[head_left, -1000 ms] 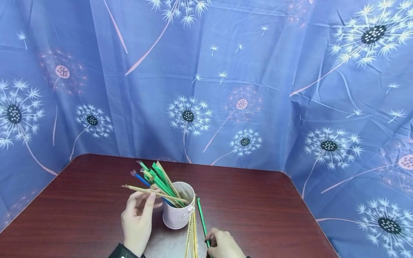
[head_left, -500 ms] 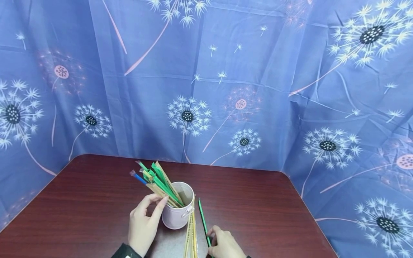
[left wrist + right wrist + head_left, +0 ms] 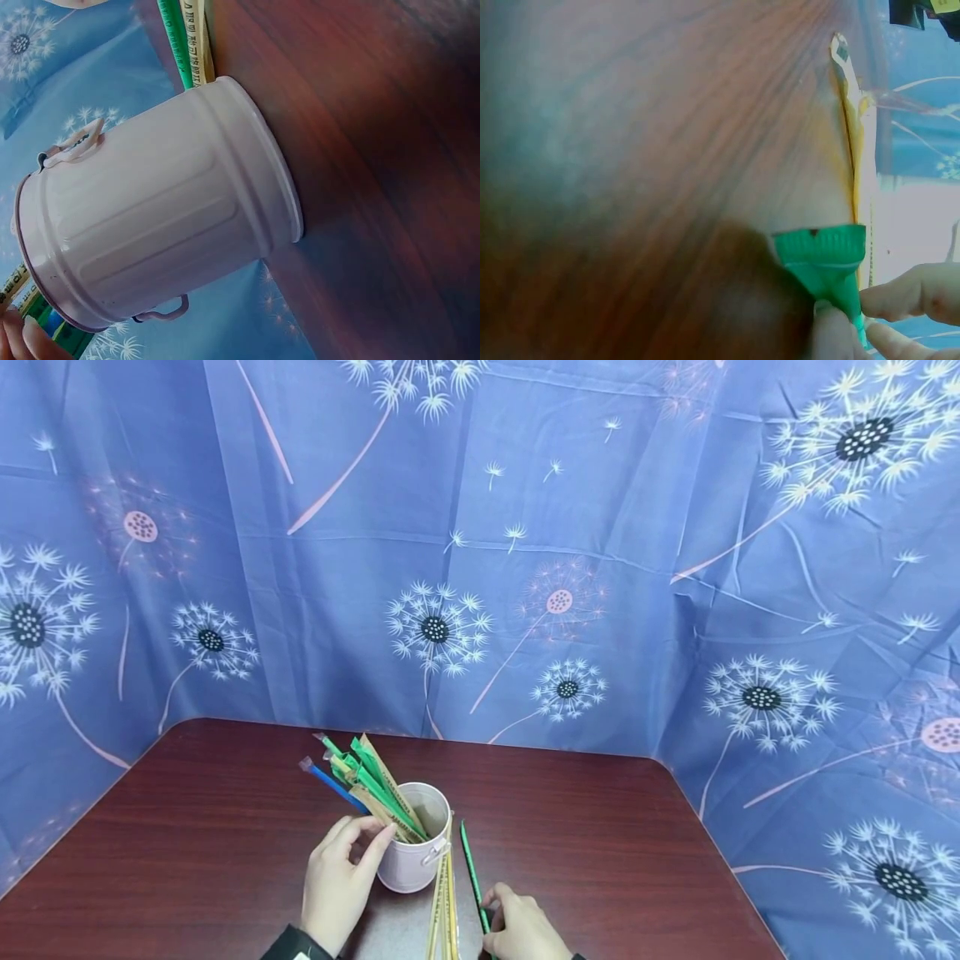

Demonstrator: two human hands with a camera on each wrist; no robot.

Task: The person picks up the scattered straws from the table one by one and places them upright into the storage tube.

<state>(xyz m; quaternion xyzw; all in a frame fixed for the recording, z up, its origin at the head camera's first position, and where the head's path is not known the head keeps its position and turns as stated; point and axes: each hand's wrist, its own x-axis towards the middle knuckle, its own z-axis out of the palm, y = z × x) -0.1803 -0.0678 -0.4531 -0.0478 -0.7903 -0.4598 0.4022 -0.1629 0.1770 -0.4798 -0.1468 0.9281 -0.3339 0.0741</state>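
In the head view a small pale bucket (image 3: pixel 408 867) stands on the table, holding several wrapped drinking straws, among them green straws (image 3: pixel 375 775) and a blue straw (image 3: pixel 333 787). My left hand (image 3: pixel 336 877) is at the bucket's left rim, thumb and fingers pinching a brown paper-wrapped straw (image 3: pixel 367 800) that leans inside. The left wrist view shows those fingertips (image 3: pixel 30 337) by the bucket's mouth; their exact contact is partly hidden. On the right, my right hand (image 3: pixel 521 927) pinches a green wrapped straw (image 3: pixel 472 872); its flattened wrapper end (image 3: pixel 821 247) shows in the right wrist view.
Several yellowish paper-wrapped straws (image 3: pixel 446 902) lie in front of the bucket, between the hands. The dark wooden table (image 3: pixel 600 835) spreads around them. A blue dandelion-print cloth (image 3: pixel 510 652) hangs behind and at the sides.
My left hand has moved right and down, and the paper-wrapped straw, earlier held across the bucket's top, now leans inside it. My right hand and its green straw have barely moved.
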